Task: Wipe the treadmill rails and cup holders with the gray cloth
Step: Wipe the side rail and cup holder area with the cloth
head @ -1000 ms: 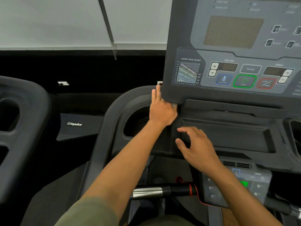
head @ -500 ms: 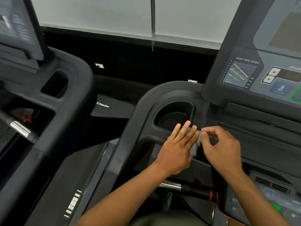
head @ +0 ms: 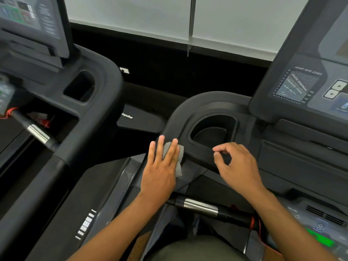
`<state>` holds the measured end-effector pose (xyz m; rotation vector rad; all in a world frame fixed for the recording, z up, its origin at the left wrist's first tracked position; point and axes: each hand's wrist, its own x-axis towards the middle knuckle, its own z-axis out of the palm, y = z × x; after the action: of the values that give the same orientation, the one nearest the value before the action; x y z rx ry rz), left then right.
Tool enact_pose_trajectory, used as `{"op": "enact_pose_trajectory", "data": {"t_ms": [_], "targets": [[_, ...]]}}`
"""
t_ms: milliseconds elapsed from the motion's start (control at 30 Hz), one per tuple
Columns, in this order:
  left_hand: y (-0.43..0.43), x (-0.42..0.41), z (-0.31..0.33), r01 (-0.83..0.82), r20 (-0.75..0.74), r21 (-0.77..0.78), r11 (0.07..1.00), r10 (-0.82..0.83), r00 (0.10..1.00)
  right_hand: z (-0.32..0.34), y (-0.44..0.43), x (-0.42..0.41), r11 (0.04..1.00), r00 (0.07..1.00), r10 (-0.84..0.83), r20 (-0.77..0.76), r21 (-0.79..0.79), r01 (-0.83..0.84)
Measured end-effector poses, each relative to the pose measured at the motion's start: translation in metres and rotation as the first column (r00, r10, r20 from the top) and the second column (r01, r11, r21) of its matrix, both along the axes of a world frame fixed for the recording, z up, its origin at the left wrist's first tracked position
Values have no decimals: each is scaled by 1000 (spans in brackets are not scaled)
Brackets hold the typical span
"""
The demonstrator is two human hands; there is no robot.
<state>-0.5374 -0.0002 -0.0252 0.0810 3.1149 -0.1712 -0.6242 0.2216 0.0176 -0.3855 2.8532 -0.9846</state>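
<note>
My left hand (head: 162,166) lies flat with straight fingers on the gray cloth (head: 179,156), pressing it against the dark left rail (head: 175,119) of the treadmill, just left of the cup holder (head: 212,130). Most of the cloth is hidden under the hand; its edge sticks out on the right. My right hand (head: 237,164) hovers over the rail below the cup holder, fingers loosely curled, holding nothing.
The console (head: 305,87) rises at the right. A chrome-tipped handlebar (head: 201,206) crosses below my hands. A second treadmill (head: 84,87) stands to the left, with a gap of floor and belt deck between.
My left hand slid the cloth left along the rail, away from the cup holder. My right hand let go of the cloth's edge. The view shifted further left.
</note>
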Motion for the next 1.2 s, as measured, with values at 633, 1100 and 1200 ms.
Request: {"op": "enact_pose_trajectory", "data": {"t_ms": [633, 1100, 1200], "targets": [[0, -68, -2, -146, 23, 203, 968, 144, 989, -9, -12, 7, 961, 998, 55, -32, 274, -44], [-41, 59, 2, -7, -73, 507, 862, 51, 996, -13, -14, 10, 931, 999, 1, -39, 365, 14], [-53, 44, 28, -213, -76, 742, 635, 396, 915, -12, -11, 8, 937, 999, -11, -37, 350, 23]]}}
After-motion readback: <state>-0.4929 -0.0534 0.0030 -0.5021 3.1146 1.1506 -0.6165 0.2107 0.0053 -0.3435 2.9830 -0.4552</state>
